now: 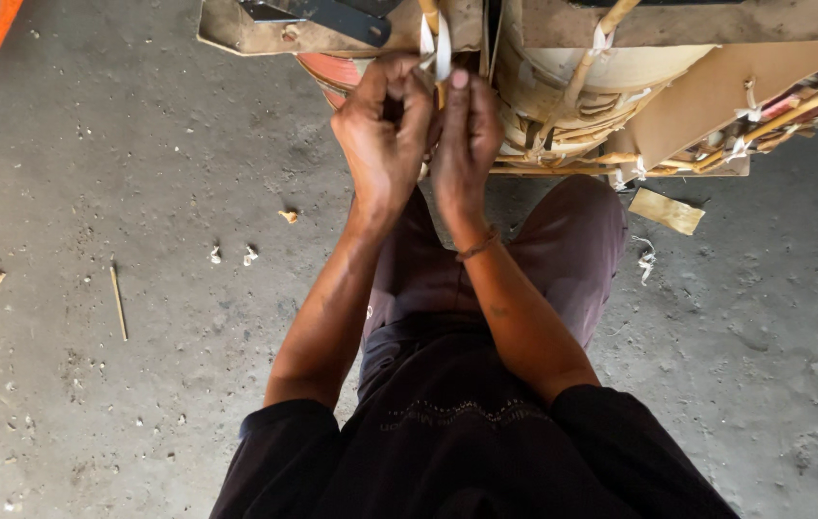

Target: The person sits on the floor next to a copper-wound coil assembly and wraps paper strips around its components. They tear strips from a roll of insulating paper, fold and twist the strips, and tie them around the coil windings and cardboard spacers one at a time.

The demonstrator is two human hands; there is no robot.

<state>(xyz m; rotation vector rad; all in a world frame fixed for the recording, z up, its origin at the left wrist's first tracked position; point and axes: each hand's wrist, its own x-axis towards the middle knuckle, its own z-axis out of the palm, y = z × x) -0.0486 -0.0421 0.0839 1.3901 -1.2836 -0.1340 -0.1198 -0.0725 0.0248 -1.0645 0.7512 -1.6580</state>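
Thin stick (118,302) lies on the concrete floor (140,173) at 9 o'clock. Up at 12, left hand (382,135) and right hand (465,144) both pinch the white strip (442,46), touching, tied round a cane rod (430,14) on the cardboard-and-cane frame (697,86).

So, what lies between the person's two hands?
In the head view, the left hand and right hand pinch a white strip tied around a cane rod; only its ends lie between them.
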